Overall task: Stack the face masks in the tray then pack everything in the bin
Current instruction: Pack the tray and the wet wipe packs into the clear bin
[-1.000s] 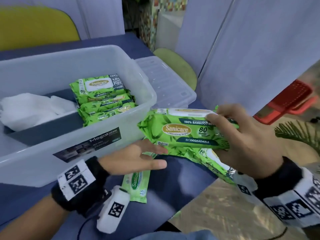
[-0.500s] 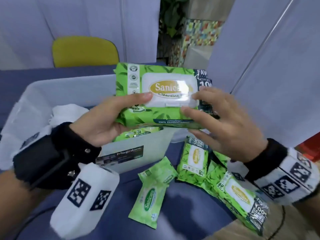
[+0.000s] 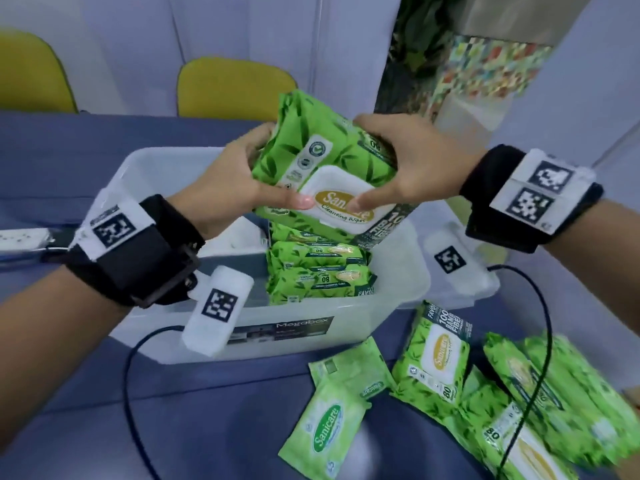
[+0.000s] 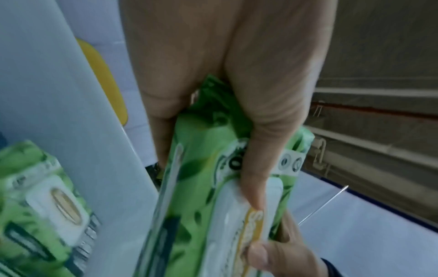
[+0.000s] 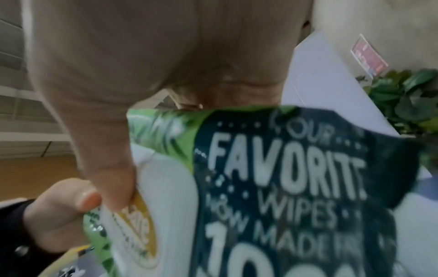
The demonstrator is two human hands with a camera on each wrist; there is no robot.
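Both of my hands are clamped on one large green wipes pack (image 3: 322, 174), held tilted above the clear plastic bin (image 3: 398, 285). My left hand (image 3: 239, 181) grips its left end, thumb laid across the white flip lid and fingers curled behind; my right hand (image 3: 412, 161) grips the right end the same way, thumb tip on the lid beside the gold Sanicare logo. Left wrist view: thumb along the pack's front face, fingers wrapped round its back, with another pack blurred at lower left. Right wrist view: thumb on the lid, dark panel printed "FAVORITE WIPES" filling most of the picture, blurred. Inside the bin, directly under the held pack, three wipes packs (image 3: 318, 271) sit on edge in a row against the right wall; left of them is a grey tray (image 3: 235, 261) with white material in it, mostly hidden by my left wrist, so I cannot tell what it is. On the blue worktop (image 3: 225, 427) in front of the bin lie two small pale green wipes packets (image 3: 329, 420), overlapping, and to their right a loose heap of large packs (image 3: 512, 403), with a black cable (image 3: 533, 386) trailing across them. Bin label reads "Megabox".
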